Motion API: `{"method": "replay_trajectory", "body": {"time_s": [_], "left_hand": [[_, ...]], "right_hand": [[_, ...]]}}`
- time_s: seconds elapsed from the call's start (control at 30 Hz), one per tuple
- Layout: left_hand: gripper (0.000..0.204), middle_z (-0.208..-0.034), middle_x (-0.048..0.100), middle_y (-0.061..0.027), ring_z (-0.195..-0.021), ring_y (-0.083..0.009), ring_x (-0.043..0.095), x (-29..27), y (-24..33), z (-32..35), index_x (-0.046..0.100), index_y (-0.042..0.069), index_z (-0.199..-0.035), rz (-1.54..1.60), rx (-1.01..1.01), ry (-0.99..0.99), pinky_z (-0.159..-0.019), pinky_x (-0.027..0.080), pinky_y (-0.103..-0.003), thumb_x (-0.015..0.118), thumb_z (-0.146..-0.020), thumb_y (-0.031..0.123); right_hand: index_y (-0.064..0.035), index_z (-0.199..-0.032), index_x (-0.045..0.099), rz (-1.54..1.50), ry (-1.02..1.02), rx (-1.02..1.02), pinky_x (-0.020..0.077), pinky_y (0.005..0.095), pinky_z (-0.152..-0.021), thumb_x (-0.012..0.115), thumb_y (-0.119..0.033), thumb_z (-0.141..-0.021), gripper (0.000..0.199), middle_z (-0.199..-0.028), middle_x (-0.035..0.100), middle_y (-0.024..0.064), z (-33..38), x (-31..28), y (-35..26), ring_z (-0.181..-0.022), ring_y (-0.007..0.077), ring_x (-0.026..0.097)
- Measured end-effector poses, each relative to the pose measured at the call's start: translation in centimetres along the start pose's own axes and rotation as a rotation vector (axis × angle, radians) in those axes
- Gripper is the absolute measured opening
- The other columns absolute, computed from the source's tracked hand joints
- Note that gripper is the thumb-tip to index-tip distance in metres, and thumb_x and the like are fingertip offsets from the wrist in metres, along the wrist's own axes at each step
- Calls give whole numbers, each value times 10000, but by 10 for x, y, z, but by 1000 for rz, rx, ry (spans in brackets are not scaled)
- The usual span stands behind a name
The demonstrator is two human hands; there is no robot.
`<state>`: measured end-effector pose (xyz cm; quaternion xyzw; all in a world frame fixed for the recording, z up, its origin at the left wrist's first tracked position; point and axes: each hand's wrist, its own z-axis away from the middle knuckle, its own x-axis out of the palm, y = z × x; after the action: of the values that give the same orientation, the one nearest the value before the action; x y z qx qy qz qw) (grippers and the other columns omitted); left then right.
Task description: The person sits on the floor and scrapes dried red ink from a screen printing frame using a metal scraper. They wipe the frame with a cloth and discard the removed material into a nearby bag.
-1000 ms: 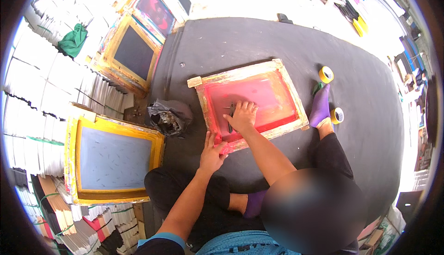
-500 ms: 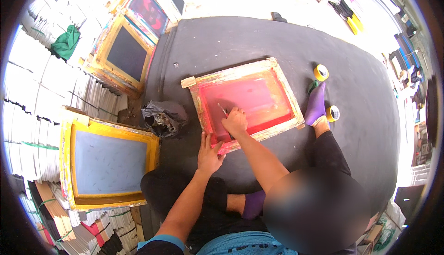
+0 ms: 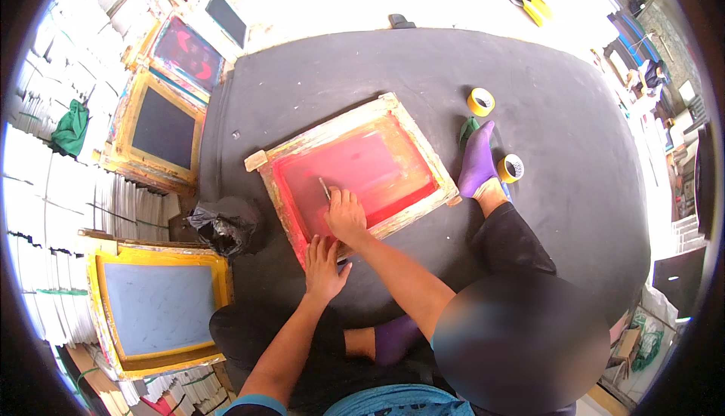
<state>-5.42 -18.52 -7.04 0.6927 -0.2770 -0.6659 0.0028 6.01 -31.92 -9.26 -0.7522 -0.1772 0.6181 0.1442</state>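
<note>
Your right hand [image 3: 346, 216] has slid toward the frame's near-left corner, gripping a small scraper [image 3: 325, 189] on the red screen. Your left hand [image 3: 325, 269] lies open, pressing the wooden frame [image 3: 355, 165] on the black floor mat [image 3: 559, 114].

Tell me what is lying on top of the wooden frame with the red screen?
Both hands: right hand on the red screen with a small tool, left hand on the near edge. Anything beneath is hidden.

A screen-printing workshop: a wooden screen frame [image 3: 355, 171] with red-stained mesh lies on a dark floor mat [image 3: 574, 167]. More yellow-framed screens [image 3: 155, 303] lean beside paper stacks [image 3: 45, 197] along the mat's left edge, and yellow tape rolls [image 3: 481, 102] sit toward its right.
</note>
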Motion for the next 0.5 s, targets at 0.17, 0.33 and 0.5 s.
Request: {"method": "replay_trajectory", "body": {"time_s": [0.17,0.33,0.5], "left_hand": [[724,-1399,531,-252,-1311,-454,474,27,18,-19,550,9,-1387,50,30,21,-1108,378,-570,809,-824,383],[660,-1265,619,-171,-1187,-391,564,29,32,-35,593,46,-1346,85,6,-22,-1001,451,-518,814,-818,375],[531,-1141,661,-71,-1104,-310,598,25,27,-35,678,103,-1258,62,46,71,-929,472,-457,812,-821,374]], "right_hand": [[17,-1407,486,-155,1,-66,536,478,-907,650,-179,-895,572,-1170,570,181,0,-22,12,-1082,383,578],[31,-1390,483,-289,121,92,458,537,-988,671,-166,-891,568,-1161,540,244,-22,-46,47,-1102,428,529],[42,-1393,474,-184,409,208,471,574,-938,656,-120,-876,571,-1165,530,286,-74,-94,138,-1023,473,527]]}}
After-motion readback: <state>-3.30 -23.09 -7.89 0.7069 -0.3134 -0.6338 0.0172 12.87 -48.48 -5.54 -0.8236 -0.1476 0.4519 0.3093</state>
